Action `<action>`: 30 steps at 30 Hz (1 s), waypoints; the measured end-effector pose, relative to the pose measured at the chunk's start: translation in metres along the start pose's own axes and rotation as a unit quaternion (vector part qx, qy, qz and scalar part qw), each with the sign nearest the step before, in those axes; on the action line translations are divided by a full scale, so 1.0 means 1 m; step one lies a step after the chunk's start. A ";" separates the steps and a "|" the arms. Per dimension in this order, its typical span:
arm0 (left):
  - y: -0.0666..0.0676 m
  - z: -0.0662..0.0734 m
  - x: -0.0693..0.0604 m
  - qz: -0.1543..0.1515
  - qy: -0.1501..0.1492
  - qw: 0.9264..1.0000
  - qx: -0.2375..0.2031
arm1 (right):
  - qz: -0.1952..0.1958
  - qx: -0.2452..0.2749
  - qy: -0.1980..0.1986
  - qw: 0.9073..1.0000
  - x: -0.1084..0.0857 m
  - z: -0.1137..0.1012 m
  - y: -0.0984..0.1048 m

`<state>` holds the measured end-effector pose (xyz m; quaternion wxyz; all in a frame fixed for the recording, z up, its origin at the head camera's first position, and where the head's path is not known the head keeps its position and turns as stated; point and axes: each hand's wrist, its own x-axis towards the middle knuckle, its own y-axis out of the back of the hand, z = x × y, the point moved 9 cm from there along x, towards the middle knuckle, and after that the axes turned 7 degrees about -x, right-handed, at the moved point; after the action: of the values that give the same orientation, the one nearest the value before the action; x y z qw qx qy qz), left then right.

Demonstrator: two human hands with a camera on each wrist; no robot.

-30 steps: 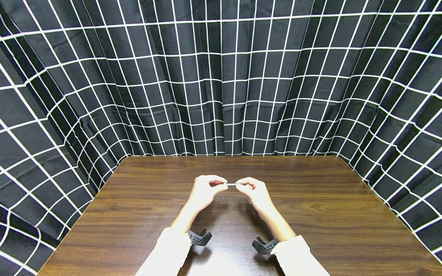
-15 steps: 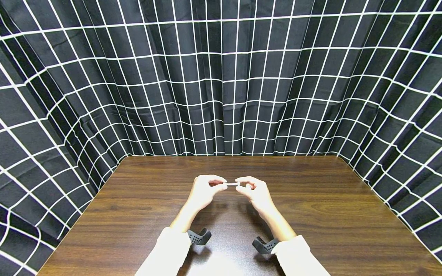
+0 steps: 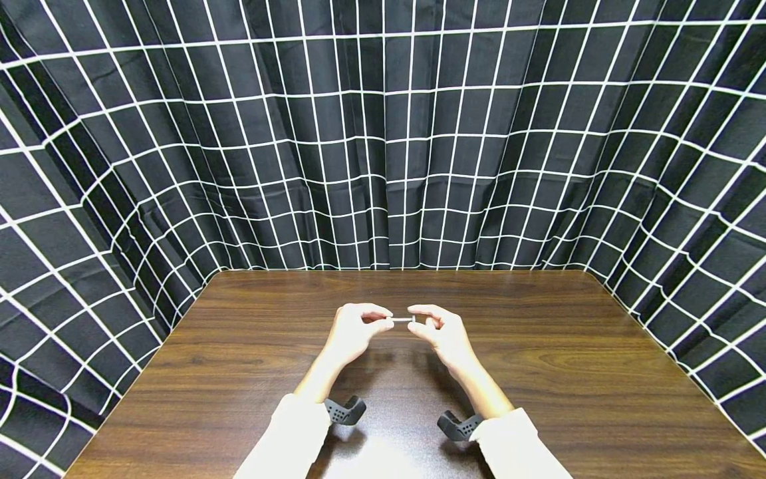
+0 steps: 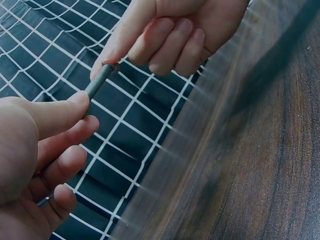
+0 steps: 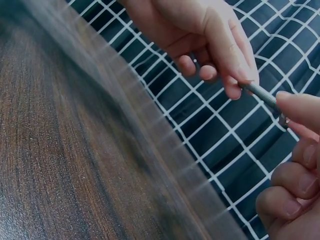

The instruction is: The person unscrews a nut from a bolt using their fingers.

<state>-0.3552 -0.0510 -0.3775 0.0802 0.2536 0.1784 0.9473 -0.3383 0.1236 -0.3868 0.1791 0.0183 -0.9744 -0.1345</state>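
A metal bolt (image 3: 402, 320) with a threaded shank is held level above the table. My left hand (image 3: 352, 332) pinches its end between thumb and forefinger, the other fingers loosely bent. At the opposite end, the bolt's head (image 5: 283, 121) lies between the parted thumb and forefinger of my right hand (image 3: 445, 334). Whether those two fingertips touch the metal cannot be made out. The right hand's remaining fingers (image 4: 167, 47) are curled in. In the left wrist view the threaded shank (image 4: 99, 82) runs between both hands.
Beneath both hands spreads a brown wood-grain table (image 3: 538, 359). A black curtain with a white grid (image 3: 383, 166) surrounds its back and sides. Dark wrist mounts (image 3: 459, 426) sit on both forearms, by the white sleeves.
My right thumb and forefinger have spread apart from their pinch on the bolt's end, and its head now shows between them. The left hand keeps its pinch, nearly still.
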 end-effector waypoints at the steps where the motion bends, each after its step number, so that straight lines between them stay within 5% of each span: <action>1: 0.000 0.000 0.000 0.001 0.000 1.000 -0.001 | 0.002 0.002 -0.011 1.000 0.001 0.006 0.000; 11: -0.002 0.005 -0.001 -0.001 -0.008 1.000 -0.005 | 0.019 -0.050 -0.080 0.995 0.000 0.023 0.000; 21: -0.002 0.006 -0.002 0.001 -0.007 1.000 -0.004 | 0.002 -0.023 -0.103 0.994 0.000 0.028 -0.003; 30: -0.001 0.007 -0.002 0.002 -0.011 1.000 -0.009 | -0.016 -0.004 -0.100 0.995 -0.006 -0.003 -0.001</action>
<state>-0.3504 -0.0480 -0.3734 0.0826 0.2641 0.1687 0.9460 -0.3316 0.1219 -0.3861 0.0784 0.0193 -0.9865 -0.1421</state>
